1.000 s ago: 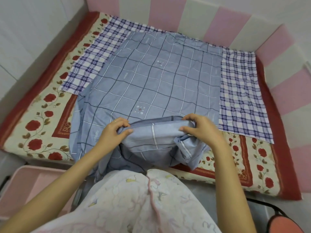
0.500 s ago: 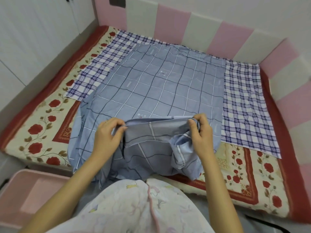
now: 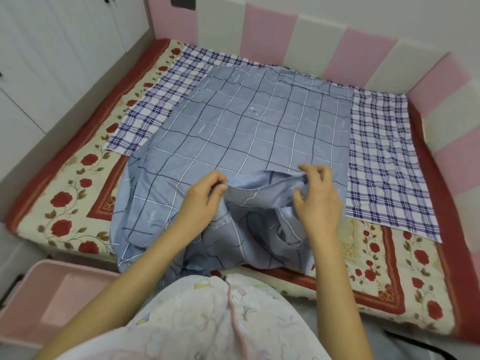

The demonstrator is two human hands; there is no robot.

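Even soft indoor light, faint shadows, wide-angle edge bending.

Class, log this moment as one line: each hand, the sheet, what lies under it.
left hand: pinches near edge of blue checked sheet | right hand: grips same edge | sheet: spread over plaid cloth | base: floral mattress

A single wide-angle view, worn on the person's head, looks forward and steeply down across the bed point(image 3: 75, 203). It sits close. Both forearms enter from the lower edge, and the left hand point(image 3: 205, 201) and right hand point(image 3: 319, 203) lie near the frame's centre. The padded wall point(image 3: 270, 35) curves along the top and right edges, and a pink bin point(image 3: 52, 294) fills the lower left corner.
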